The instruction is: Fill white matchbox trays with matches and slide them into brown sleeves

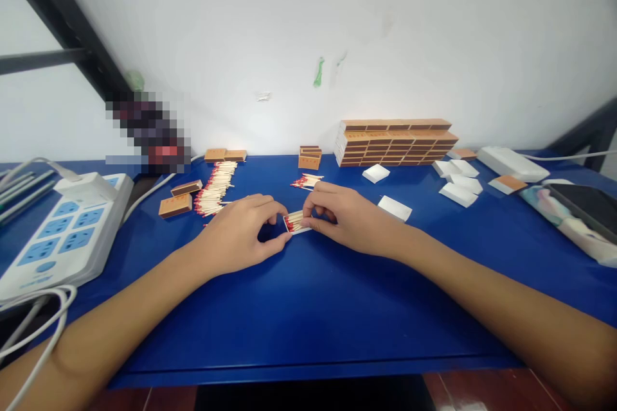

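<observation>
On the blue table, a small white matchbox tray (pixel 292 232) lies between my hands with red-headed matches (pixel 295 221) in it. My left hand (pixel 241 231) grips the tray's left end between thumb and index finger. Over the right end, my right hand (pixel 344 218) has its thumb and fingertips pinched at the matches, hiding that part of the tray. A small loose bunch of matches (pixel 308 181) lies just behind. To the left spreads a long row of matches (pixel 218 186), heads mostly leftward, partly covered by my left hand.
Stacked matchboxes (pixel 398 144) stand at the wall, with more matchboxes (pixel 176 205) at left and a few (pixel 309 159) at back centre. Empty white trays (pixel 394 208) lie at right, near a phone (pixel 585 205). A power strip (pixel 72 225) with white cables sits left.
</observation>
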